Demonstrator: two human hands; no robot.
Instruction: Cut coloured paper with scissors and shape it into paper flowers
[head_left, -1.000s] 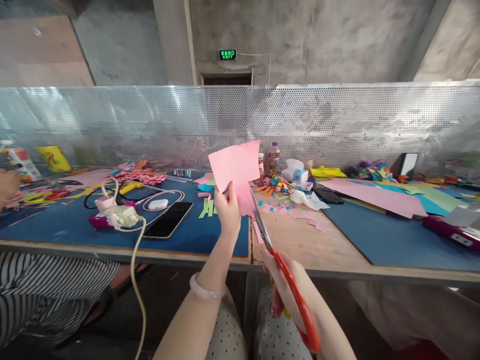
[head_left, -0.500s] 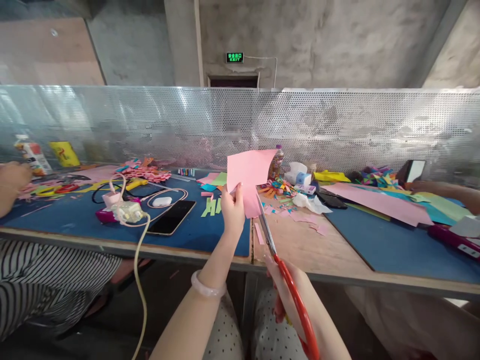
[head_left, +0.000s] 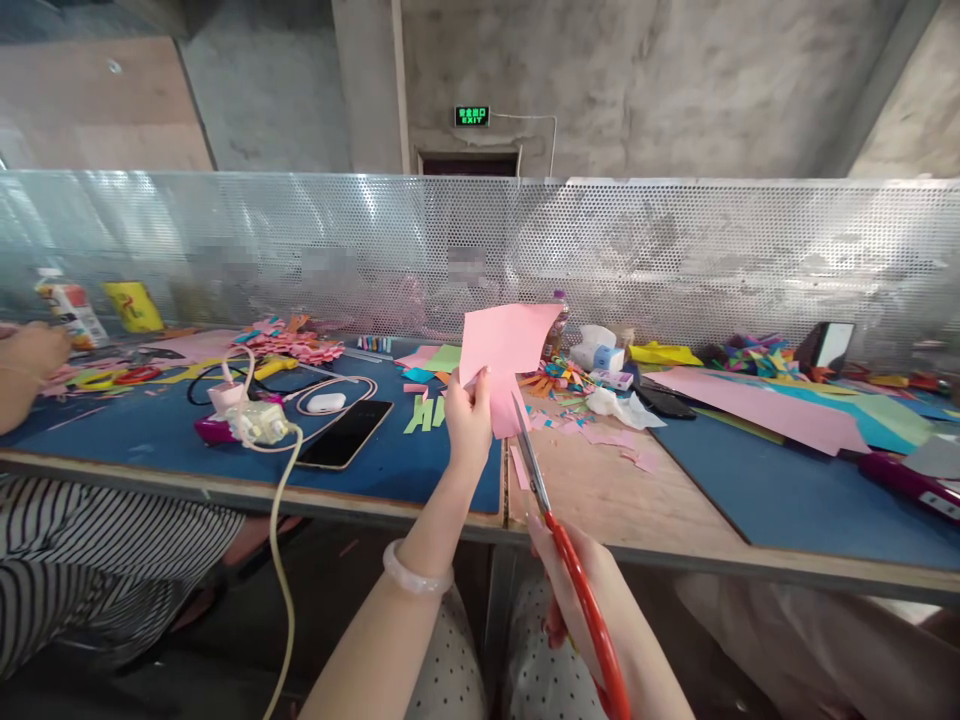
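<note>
screen (head_left: pixel 675 250): a perforated metal panel running the full width behind the worktop, with a green exit sign (head_left: pixel 472 116) on the concrete wall above it.
worktop (head_left: pixel 600 495): bare wood in the middle, a blue mat (head_left: pixel 150 440) on the left part and another at the right, both strewn with coloured paper scraps.
big pink sheet (head_left: pixel 757 405): lies flat on the right mat, over blue and green sheets.
neighbour: a striped sleeve (head_left: pixel 75 560) at the left edge below the worktop; that person's hand sits at the far left over the mat.
pink paper (head_left: pixel 504 350): held upright in the air above the worktop's middle, near its front edge, top corner curling right; a narrower flap hangs from its lower edge, just beside the blades.
scissors (head_left: pixel 559 550): red handles, steel blades pointing up and away, tips at the paper's lower edge; blades look nearly together.
left hand (head_left: pixel 468 420): raised, thumb and fingers pinched on the paper's lower left part; a pale bangle (head_left: pixel 415 575) on the wrist.
right hand (head_left: pixel 577 595): below the worktop edge, closed through the scissor handles.
phone (head_left: pixel 345 434): dark, face up on the left mat, beside a white charger (head_left: pixel 259 422) and its cream cable.
earbud case (head_left: pixel 325 403): white, just behind the phone.
bottle (head_left: pixel 556 318): stands behind the paper, near the screen.
</note>
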